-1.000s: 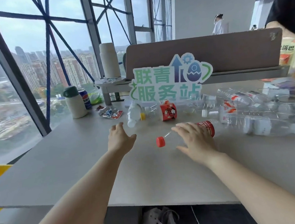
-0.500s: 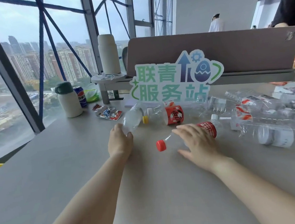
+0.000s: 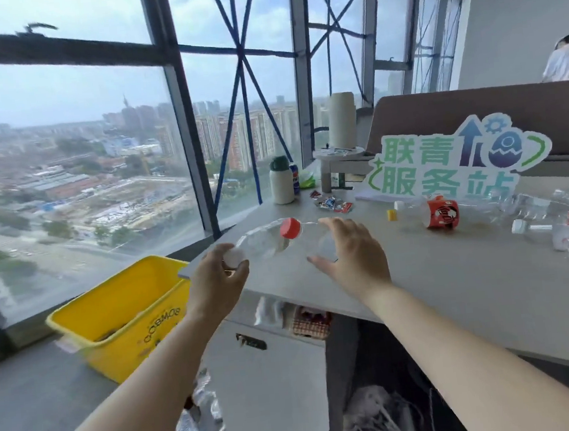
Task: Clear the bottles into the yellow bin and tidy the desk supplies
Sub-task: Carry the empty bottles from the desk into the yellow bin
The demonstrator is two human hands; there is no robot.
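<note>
My left hand [image 3: 218,278] grips a clear bottle with a white cap [image 3: 259,243] by its neck, just over the desk's left corner. My right hand [image 3: 350,254] curls round a second clear bottle with a red cap [image 3: 290,229], held close beside the first above the desk [image 3: 454,289]. The yellow bin [image 3: 114,328] stands on the floor left of the desk, below and left of my left hand. A red-labelled bottle with a yellow cap [image 3: 441,213] lies further right, and several clear bottles [image 3: 559,225] are heaped at the right edge.
A green-and-white sign [image 3: 460,162] stands at the back. A white flask with a green lid [image 3: 282,186], a blue can [image 3: 295,176], sweet wrappers [image 3: 332,204] and a paper roll [image 3: 342,121] sit near the window. A white cabinet [image 3: 272,371] is under the desk. A person [image 3: 568,60] stands far right.
Both hands have taken hold of a bottle each and carried them left to the desk's corner. My view has swung left, bringing the yellow bin into sight.
</note>
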